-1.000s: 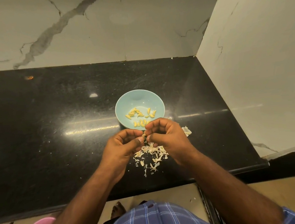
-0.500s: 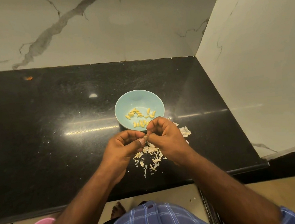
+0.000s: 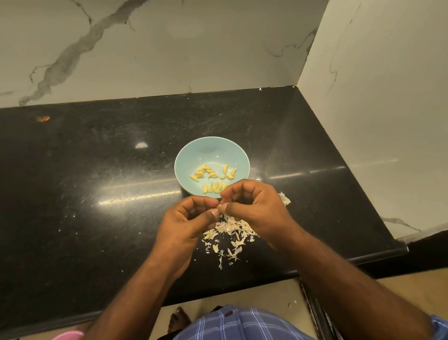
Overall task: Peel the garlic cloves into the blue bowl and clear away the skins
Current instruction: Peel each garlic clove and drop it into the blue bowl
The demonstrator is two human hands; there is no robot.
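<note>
i see my left hand (image 3: 188, 221) and my right hand (image 3: 253, 208) brought together just in front of the blue bowl (image 3: 189, 156), above the worktop (image 3: 85, 209). the fingertips of both hands curl inward and meet on one small pale piece, which i take to be a garlic clove (image 3: 220, 206) under peeling; it is too small and too covered for me to tell how much skin remains on it. the left thumb and forefinger pinch it from one side, and the right thumb and fingers pinch it from the other.

the bowl stands upright on the worktop, touching neither hand as far as i can tell, though the right knuckles overlap its near rim in this view. inside lie the peeled cloves (image 3: 212, 177), yellowish, about fifteen or so, scattered over the near half of the floor of the bowl.

the skins (image 3: 230, 235) lie in a loose pale heap on the worktop directly under and just behind the hands, with one larger flake (image 3: 285, 198) beside the right hand and small flecks spread further out.

i judge the peeling to be well advanced. i see no unpeeled cloves waiting on the worktop, so this one may be among the last, though the hands could hide others. the clearing of the skins is not yet begun.
</note>
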